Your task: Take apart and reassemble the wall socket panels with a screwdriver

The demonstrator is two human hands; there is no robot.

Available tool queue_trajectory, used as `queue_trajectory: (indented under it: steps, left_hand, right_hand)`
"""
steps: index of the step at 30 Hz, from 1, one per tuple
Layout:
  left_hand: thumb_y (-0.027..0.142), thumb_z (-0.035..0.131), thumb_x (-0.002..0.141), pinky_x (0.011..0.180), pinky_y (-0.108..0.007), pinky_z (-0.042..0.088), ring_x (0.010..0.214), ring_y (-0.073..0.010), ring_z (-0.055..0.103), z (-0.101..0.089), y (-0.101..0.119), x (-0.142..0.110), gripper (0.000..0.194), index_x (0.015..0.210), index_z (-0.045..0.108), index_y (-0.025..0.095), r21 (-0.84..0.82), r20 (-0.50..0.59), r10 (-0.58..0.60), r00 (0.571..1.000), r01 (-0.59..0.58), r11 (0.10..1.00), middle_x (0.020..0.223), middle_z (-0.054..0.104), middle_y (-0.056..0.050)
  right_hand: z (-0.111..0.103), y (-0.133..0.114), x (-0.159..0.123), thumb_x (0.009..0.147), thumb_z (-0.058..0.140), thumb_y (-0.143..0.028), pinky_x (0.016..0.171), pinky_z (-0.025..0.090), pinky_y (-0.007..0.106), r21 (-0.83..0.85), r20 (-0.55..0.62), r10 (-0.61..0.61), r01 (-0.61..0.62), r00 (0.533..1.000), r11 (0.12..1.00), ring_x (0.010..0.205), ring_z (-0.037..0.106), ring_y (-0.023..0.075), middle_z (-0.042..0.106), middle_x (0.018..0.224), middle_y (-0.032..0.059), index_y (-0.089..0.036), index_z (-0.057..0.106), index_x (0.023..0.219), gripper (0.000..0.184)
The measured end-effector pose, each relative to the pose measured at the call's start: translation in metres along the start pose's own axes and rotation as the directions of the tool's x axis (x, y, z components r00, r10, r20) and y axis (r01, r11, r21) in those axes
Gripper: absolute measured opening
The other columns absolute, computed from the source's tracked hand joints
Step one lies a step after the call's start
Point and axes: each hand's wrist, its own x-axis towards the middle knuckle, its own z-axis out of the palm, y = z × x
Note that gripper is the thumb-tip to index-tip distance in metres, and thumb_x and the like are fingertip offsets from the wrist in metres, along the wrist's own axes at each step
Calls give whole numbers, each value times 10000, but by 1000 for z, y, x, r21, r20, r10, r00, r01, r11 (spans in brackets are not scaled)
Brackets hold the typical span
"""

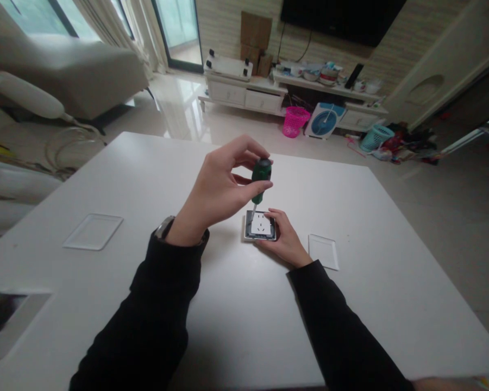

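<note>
My left hand grips a screwdriver by its green, dark-topped handle, fingers and thumb round it. The thin metal shaft points down and its tip meets the left side of a wall socket. This socket has a white face with several slots and a dark frame around it, and it lies face up on the white table. From the right, my right hand clasps the socket's edge with fingers and thumb. Whether a screw sits under the tip is too small to see.
A white square cover frame lies on the table's left, and another cover frame sits just right of my right hand. An opening with a pale rim is at the lower left. Beyond the table stand a low white cabinet and a pink basket.
</note>
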Motion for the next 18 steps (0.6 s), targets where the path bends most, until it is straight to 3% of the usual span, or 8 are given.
queue_trajectory:
  steps: [7, 18]
  left_hand:
    - [72, 879, 629, 720, -385, 696, 1008, -295, 744, 0, -3, 0, 471, 1023, 663, 213, -52, -43, -33, 999, 31, 998, 980, 742, -35]
    - [65, 867, 646, 694, -376, 685, 983, -290, 745, 6, 0, 0, 420, 993, 675, 202, -56, 22, -34, 999, 35, 998, 979, 745, -42]
  right_hand:
    - [-1, 1, 0, 734, 882, -327, 1180, 439, 545, 7, 10, 8, -8, 1000, 1000, 1432, 472, 322, 491, 1471, 120, -295, 542, 1325, 682]
    - [-2, -3, -1, 730, 887, -323, 1186, 433, 535, 5, 7, 10, -10, 1000, 1000, 1434, 467, 320, 480, 1477, 116, -295, 542, 1329, 692]
